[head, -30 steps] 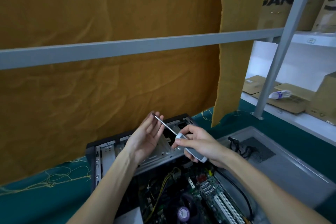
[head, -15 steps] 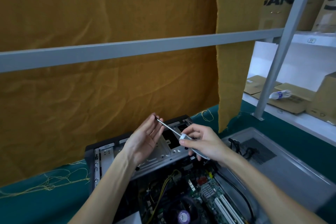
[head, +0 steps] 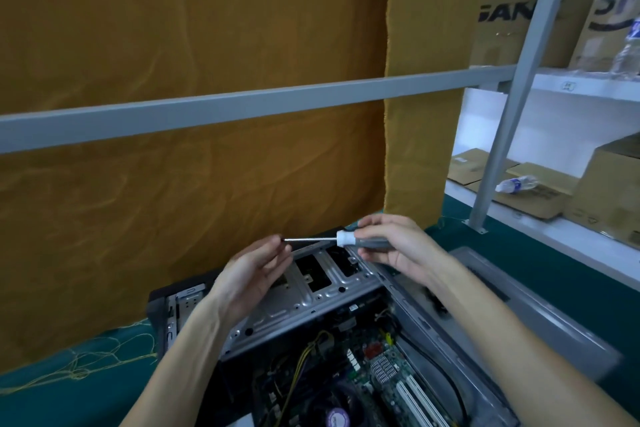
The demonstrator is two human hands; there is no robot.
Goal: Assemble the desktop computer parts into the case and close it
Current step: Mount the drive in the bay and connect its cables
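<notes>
right hand [head: 391, 246] grips screwdriver [head: 349, 239] by its grey handle, shaft level above the open computer case [head: 311, 295]. left hand [head: 256, 270] pinches the shaft tip with its fingertips, palm up, also above the case. motherboard [head: 381, 367] sits inside the case. case side panel [head: 540, 308] lies just right of the case on the green table [head: 69, 392].

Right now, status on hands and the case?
Right hand grips screwdriver handle. Left hand fingers at its tip. Computer case open, motherboard exposed. Nothing blocking.
</notes>
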